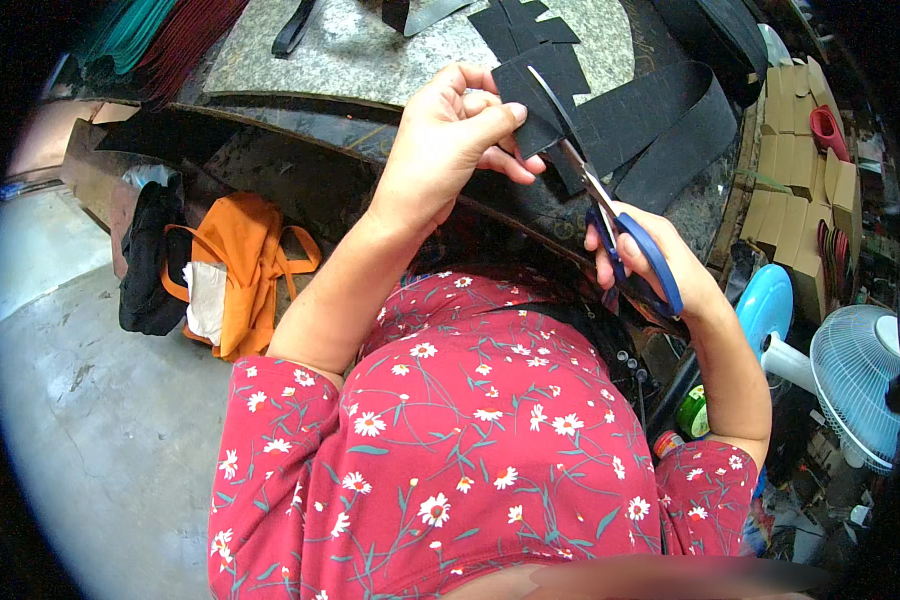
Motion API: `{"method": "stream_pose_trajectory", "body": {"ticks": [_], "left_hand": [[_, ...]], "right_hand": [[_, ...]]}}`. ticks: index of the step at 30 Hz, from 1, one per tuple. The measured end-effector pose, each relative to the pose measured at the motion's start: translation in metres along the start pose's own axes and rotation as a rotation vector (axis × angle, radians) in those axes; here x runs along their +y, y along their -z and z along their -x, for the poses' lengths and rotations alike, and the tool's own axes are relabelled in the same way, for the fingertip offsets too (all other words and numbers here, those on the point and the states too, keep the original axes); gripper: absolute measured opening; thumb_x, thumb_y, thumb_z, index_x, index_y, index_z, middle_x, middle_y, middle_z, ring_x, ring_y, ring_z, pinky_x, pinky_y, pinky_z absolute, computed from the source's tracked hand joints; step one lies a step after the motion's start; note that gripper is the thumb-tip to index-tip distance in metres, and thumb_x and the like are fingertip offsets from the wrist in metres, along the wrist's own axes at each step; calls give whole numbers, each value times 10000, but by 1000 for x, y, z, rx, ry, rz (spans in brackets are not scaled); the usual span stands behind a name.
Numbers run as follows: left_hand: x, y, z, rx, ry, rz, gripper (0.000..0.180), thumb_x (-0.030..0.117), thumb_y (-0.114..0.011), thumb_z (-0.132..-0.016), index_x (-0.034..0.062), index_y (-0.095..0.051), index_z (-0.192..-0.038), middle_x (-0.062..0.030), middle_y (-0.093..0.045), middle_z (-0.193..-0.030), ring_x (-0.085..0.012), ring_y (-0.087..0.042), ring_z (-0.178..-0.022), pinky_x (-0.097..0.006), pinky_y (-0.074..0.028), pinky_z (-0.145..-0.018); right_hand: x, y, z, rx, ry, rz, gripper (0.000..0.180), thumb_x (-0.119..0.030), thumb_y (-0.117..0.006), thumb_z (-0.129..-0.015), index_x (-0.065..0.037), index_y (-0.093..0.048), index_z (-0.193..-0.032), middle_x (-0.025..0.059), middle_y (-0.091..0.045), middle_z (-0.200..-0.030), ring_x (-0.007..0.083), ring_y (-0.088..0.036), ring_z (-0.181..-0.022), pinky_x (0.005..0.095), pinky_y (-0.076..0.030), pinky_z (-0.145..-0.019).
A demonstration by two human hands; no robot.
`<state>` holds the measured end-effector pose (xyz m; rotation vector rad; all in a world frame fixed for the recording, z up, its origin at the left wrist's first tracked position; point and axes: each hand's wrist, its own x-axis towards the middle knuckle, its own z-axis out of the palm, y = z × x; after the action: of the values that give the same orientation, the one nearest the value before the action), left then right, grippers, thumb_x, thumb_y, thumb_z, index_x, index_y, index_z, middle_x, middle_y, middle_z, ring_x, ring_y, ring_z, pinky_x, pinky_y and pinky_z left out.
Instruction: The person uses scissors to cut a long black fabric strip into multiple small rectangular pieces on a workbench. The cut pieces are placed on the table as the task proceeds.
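My left hand [460, 125] pinches a wide black strap [525, 85] between thumb and fingers, just over the near edge of the worktable. In my right hand [688, 255] is a pair of scissors [650, 240] with blue handles. Their blades are spread, one passing over the strap and the other lower, close to my left fingertips. From there a long length of black strap [675, 115] runs right and folds back in a loop. Several short black pieces [520, 25] lie overlapping beyond my left hand. Whether the blades have bitten into the strap, I cannot tell.
A speckled grey slab [360, 50] lies on the table. Teal and dark red strips [160, 40] hang at the far left. An orange bag [240, 265] is at left. Cardboard boxes [795, 150] and a blue-white fan [855, 380] stand at right, near my right arm.
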<state>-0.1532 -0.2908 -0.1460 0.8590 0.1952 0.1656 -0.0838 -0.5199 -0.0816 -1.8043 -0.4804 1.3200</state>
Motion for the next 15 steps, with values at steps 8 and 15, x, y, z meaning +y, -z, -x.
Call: {"method": "stream_pose_trajectory", "body": {"ticks": [8,15], "left_hand": [[-2,-5,2,27,10,1,210,34,-609,-853,1,-433,-964,-46,-539,-640,-197,-631,-535,-273,-565,-485],[-2,-5,2,43,22,-13,200,31,-598,-857,-7,-431,-959,-52,-547,-644,-195,-629,-530,-272,-564,-483]], "right_hand": [[-1,-3,-2,18,59,53,288,-342,-557,-911,-58,-531,-954,-13,-522,-689,52,-510,-602,196,-404,-544],[6,-4,0,54,5,-96,292,-354,-595,-890,-70,-532,-877,-21,-518,-602,54,-507,-503,193,-381,-448]]}}
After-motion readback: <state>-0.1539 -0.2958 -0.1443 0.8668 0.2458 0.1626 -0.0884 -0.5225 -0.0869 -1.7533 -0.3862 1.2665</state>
